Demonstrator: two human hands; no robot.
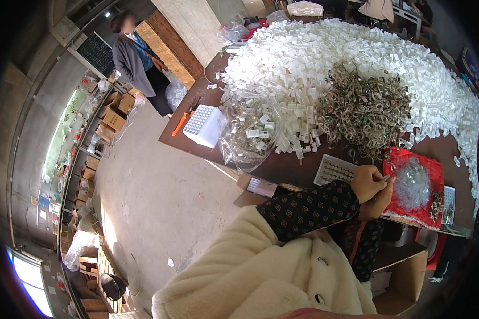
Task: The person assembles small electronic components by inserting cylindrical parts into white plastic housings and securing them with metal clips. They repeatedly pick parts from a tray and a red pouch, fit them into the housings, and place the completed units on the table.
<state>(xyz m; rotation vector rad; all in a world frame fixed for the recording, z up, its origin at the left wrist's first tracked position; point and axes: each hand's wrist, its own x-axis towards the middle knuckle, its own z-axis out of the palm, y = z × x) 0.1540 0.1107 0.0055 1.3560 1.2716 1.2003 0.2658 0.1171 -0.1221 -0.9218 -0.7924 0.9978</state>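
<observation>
My left hand (366,182) and my right hand (377,204) meet at the table's near edge, between a pale tray and a red sheet. Fingers of both hands are pinched together around something too small to make out. The pale tray (320,179) holds rows of small round pieces and lies just left of my left hand. On the red sheet (435,169), right of my hands, rests a heap of tiny clear plastic pieces (412,183). A small clump of brownish bits (437,206) sits at the sheet's right side.
Small translucent plastic cases (303,53) are heaped across the brown table, with a mound of brownish-grey curled parts (364,106) among them. A white perforated block (205,126) and orange-handled tool (182,123) lie left. A person (135,61) stands beyond; an open carton (410,271) sits below.
</observation>
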